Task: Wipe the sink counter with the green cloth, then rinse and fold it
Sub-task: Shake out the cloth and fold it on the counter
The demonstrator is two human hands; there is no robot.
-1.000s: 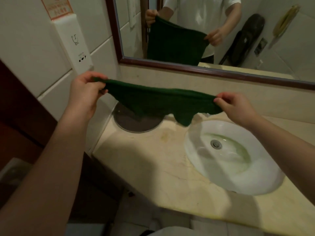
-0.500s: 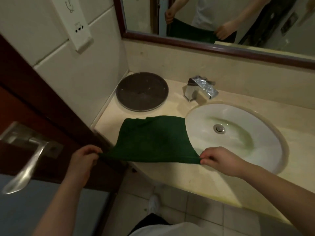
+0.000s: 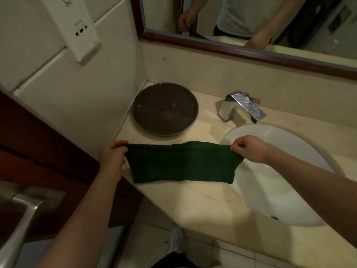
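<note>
The green cloth (image 3: pixel 181 163) lies folded over on the beige sink counter (image 3: pixel 202 206), just left of the white basin (image 3: pixel 286 190). My left hand (image 3: pixel 114 156) pinches its far left corner and my right hand (image 3: pixel 251 149) pinches its far right corner, holding that edge slightly raised over the layer below. The cloth's right end reaches the basin's rim.
A dark round plate (image 3: pixel 165 109) sits at the counter's back left corner. A chrome tap (image 3: pixel 241 108) stands behind the basin. A mirror (image 3: pixel 251 26) hangs above; a door handle (image 3: pixel 23 221) is at lower left, and tiled floor (image 3: pixel 154 244) lies below the counter edge.
The cloth was held stretched in the air, then lowered onto the counter. Both hands have now carried its near edge away from me over the far part, folding it in half.
</note>
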